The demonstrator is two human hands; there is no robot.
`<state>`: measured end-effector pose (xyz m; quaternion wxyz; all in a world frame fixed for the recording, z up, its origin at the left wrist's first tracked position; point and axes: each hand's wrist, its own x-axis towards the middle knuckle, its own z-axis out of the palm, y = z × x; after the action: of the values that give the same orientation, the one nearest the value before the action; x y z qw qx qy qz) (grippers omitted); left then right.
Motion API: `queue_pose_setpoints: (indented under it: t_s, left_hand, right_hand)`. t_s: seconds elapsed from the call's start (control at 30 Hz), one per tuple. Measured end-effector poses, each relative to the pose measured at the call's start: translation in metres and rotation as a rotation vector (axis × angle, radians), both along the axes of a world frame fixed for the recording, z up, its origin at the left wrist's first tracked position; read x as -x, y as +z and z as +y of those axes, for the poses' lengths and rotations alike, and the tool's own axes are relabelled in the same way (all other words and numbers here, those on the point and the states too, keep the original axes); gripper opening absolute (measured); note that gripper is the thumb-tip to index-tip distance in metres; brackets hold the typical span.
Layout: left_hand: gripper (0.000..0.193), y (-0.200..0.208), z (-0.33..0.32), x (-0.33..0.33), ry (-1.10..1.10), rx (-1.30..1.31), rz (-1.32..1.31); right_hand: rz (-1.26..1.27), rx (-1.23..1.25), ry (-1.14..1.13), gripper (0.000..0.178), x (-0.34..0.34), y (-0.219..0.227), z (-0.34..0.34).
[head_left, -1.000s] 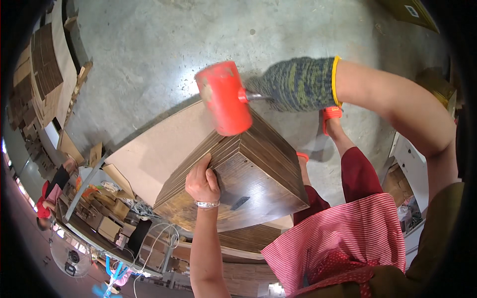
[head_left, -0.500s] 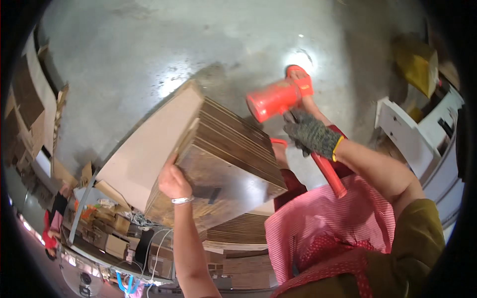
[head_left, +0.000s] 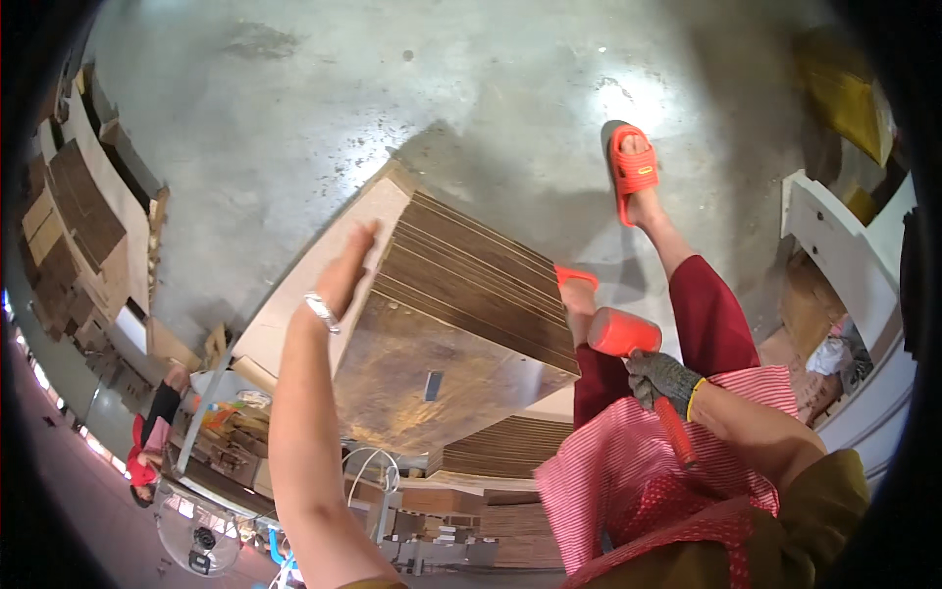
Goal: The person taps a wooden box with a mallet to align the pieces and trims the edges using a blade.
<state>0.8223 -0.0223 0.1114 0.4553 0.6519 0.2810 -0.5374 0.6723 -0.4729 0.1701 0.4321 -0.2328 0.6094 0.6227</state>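
Head view: left hand [head_left: 345,270] is open, fingers spread, palm flat against the far-left edge of the stack [head_left: 461,314] of dark brown boards, grasping nothing. Right hand [head_left: 662,378], in a grey knit glove, is clenched on the mallet [head_left: 638,368] just under its head; the orange head [head_left: 623,332] sits just beyond the fist toward the stack's right corner, and the red handle trails back from the fist toward the apron [head_left: 648,471]. Mallet long axis runs from lower right to upper left, head pointing at the stack, not touching it. The stack rests on a pale sheet [head_left: 324,285] on the concrete floor [head_left: 343,98], below and between the two hands, its board edges running from upper left to lower right. Judgement: to square the boards well, keep the left palm as a stop opposite the blow and strike the proud edges flat-faced; a grip this near the head suits short, light taps.
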Motion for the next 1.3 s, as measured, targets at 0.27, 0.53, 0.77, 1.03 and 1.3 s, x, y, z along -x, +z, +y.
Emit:
queue_pose_setpoints:
  t_s: [0.27,0.53,0.77,1.03,1.3]
  left_hand:
    - [0.074,0.007,-0.021,-0.014,0.129,0.054,0.281]
    - [0.066,0.007,-0.023,-0.019,0.123,0.084,0.305]
    - [0.067,-0.014,-0.029,-0.018,0.067,-0.04,0.146]
    - [0.069,-0.022,-0.034,-0.02,0.057,-0.052,0.121]
    - [0.079,-0.039,-0.021,-0.02,-0.05,-0.055,0.135]
  right_hand:
    - [0.091,-0.194,-0.276,0.021,0.012,0.0,0.047]
    - [0.094,-0.112,-0.276,0.019,0.006,0.008,0.054]
    - [0.024,-0.081,-0.181,0.014,0.002,-0.018,0.038]
    - [0.037,-0.144,-0.206,0.013,0.0,-0.026,0.039]
    - [0.023,-0.131,-0.199,0.011,-0.009,-0.04,0.043]
